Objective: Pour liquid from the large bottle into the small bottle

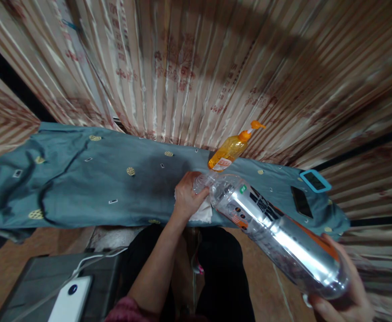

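My right hand (341, 286) grips the base of a large clear plastic bottle (276, 232) with an orange and black label, tilted so its neck points toward my left hand. My left hand (187, 194) is closed around a small clear cup (200, 182) at the bottle's mouth, resting on a white cloth (202, 213). Both sit on a table covered with a blue-grey patterned cloth (82, 188). An orange pump bottle (231, 150) stands just behind the cup.
A dark phone (301, 202) and a device in a blue case (314, 181) lie at the table's right end. Striped curtains (196, 67) hang behind. A white power bank (71, 298) with a cable rests on a dark box at lower left.
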The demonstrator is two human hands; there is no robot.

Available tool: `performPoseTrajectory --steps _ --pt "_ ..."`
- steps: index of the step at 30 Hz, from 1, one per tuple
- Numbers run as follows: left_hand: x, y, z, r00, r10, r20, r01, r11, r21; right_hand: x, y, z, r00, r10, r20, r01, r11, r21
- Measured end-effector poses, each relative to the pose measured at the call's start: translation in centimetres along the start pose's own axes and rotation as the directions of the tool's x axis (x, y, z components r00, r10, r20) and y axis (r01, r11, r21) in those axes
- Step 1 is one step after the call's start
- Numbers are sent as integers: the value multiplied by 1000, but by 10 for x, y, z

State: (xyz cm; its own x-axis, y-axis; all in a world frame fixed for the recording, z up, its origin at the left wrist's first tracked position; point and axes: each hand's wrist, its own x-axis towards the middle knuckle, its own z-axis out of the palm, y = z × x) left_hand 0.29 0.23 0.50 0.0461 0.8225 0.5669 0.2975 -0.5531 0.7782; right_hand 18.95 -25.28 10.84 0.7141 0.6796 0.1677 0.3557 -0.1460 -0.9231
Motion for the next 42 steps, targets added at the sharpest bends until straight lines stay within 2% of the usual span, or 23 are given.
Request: performPoseTrajectory --steps 20,26,31,38,42 --pt "1 1 -1 1000 0 16 0 1000 -8 -4 -15 8 998 56 -40 -55 998 20" --pt "1 1 0 1000 -8 8 8 1000 -18 -4 -14 8 999 9 -41 -9 1000 11" --pt "0 0 1 1000 8 -13 -8 999 -34 -1 -6 4 998 -29 -49 29 1000 -1" --pt "0 -2 2 1000 9 2 -9 1000 -29 11 29 -17 988 -149 -38 149 989 -8" --pt "0 -1 1 1000 20 1 -20 999 -43 9 24 -13 990 -131 -49 131 991 -7"
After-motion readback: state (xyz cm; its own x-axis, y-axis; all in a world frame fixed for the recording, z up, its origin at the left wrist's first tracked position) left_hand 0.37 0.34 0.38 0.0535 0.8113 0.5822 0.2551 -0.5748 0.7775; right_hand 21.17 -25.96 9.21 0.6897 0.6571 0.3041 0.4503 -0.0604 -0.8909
